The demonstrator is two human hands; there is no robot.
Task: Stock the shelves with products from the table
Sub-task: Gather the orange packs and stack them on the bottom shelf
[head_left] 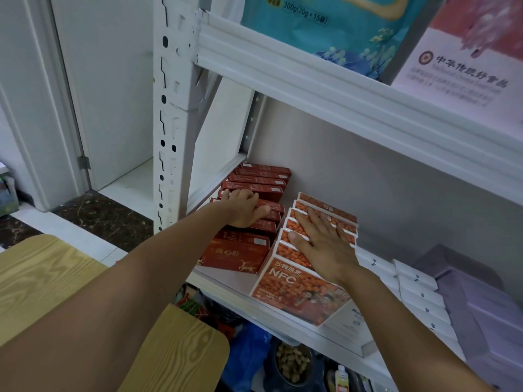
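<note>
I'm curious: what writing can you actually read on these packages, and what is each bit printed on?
"300g(20g×15袋)": teal printed bag.
"中华传统好食品": pink-and-white carton beside it; the small lines below are blurred.
"沙棘原浆" and "NFC": front orange berry-printed box.
"鹿心" plus a third character too blurred to read: front red cardboard box.
Small white boxes: marks too small to read.

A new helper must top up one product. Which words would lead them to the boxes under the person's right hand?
Look at the white rack's middle shelf. Between the dark red boxes at its left end and the plain white boxes further right stands a row under the right hand. Only these orange boxes show berries and the letters NFC.
</note>
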